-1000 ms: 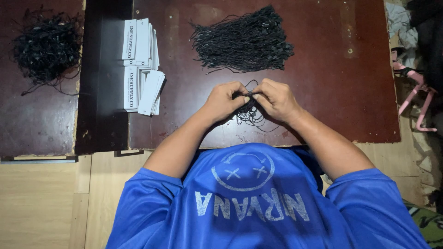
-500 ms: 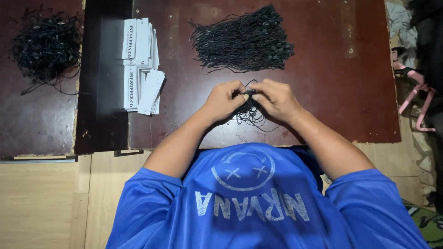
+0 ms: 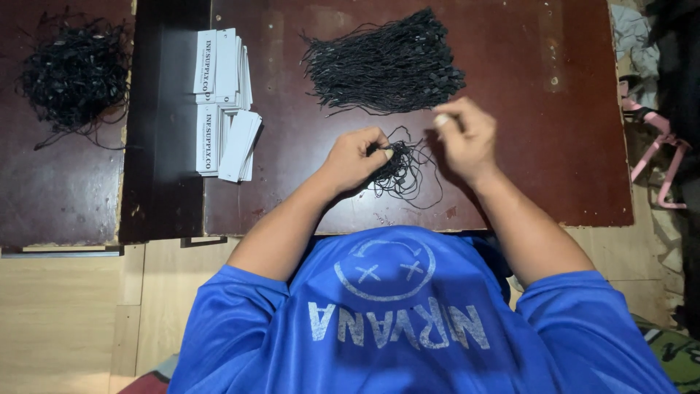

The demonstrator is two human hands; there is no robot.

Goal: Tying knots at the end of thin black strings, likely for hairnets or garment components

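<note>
My left hand [image 3: 356, 158] is closed on a small tangled bundle of black strings [image 3: 399, 169] that lies on the dark brown table [image 3: 525, 175]. My right hand [image 3: 465, 136] is raised a little to the right of the bundle. Its fingertips are pinched together, and a thin black string from the bundle seems to run up to them. Just beyond both hands lies a large pile of black looped strings [image 3: 386, 64].
Two stacks of white paper tags [image 3: 221, 102] lie to the left of the hands. A second heap of black strings [image 3: 73, 69] sits at the far left on a neighbouring board. Pink and dark items [image 3: 660, 146] lie beside the table's right edge.
My hands were pressed together over the small bundle. The right hand has now drawn away up and to the right, while the left stays on the bundle.
</note>
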